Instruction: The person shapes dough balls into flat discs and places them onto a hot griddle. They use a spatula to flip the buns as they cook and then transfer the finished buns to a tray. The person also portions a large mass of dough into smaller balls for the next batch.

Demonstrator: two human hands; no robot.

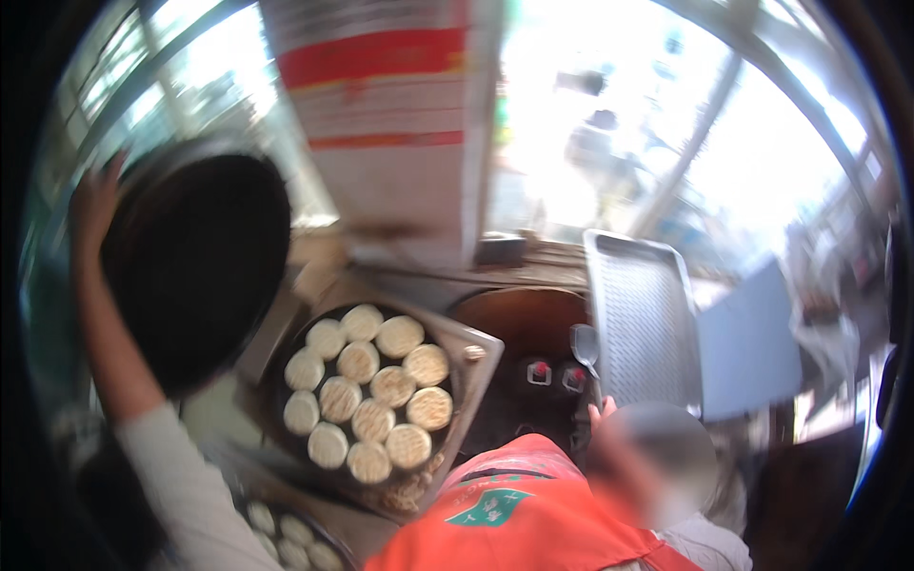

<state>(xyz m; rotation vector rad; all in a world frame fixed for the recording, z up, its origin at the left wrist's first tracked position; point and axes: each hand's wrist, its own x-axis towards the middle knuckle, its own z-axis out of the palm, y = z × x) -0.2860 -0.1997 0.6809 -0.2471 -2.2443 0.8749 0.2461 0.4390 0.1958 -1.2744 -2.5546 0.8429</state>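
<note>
My left hand (94,207) grips the rim of a large dark round lid (196,264), which stands raised and steeply tilted to the left of a round griddle pan (348,385). On that pan lie several round flatbreads (391,387), pale at the left and browned in patches toward the right. My right hand (605,421) is closed around the handle of a small metal spatula or ladle (584,344), whose head points away from me. A blurred patch hides part of that hand and wrist.
A perforated metal tray (639,321) leans beside a grey-blue panel (750,342) at the right. Behind the spatula is a dark round well (521,321) with two red-marked fittings (539,372). At lower left, another pan holds flatbreads (294,532). A printed board (385,143) stands ahead.
</note>
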